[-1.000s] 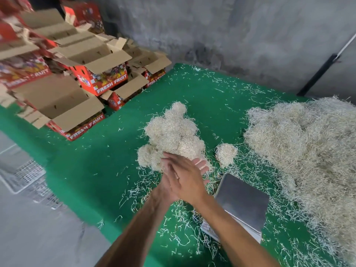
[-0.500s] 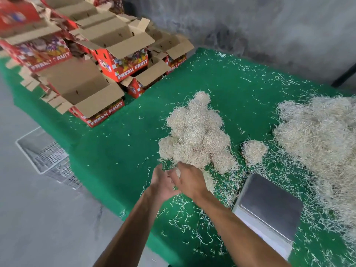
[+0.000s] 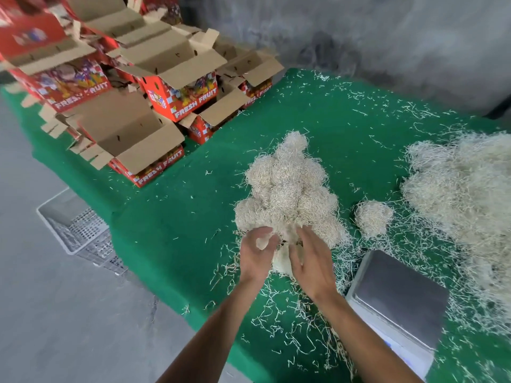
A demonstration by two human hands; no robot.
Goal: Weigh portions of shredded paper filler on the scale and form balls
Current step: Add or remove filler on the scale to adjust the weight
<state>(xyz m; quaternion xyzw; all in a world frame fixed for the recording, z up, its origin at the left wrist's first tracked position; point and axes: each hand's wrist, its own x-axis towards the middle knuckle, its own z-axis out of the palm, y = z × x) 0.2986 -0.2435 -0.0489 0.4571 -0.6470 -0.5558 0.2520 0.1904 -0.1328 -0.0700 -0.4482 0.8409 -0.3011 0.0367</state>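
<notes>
overhead, both hands, left (image 3: 255, 254) and right (image 3: 311, 261), cup a paper ball (image 3: 280, 262) between curled fingers, just before the ball pile (image 3: 287, 189). green cloth (image 3: 171, 228) strewn with shreds covers the table; scale (image 3: 398, 297) right, grey wall (image 3: 359, 31) behind.

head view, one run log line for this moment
hands: left hand and right hand cupping paper ball | ball pile: beyond hands | scale: bare
</notes>
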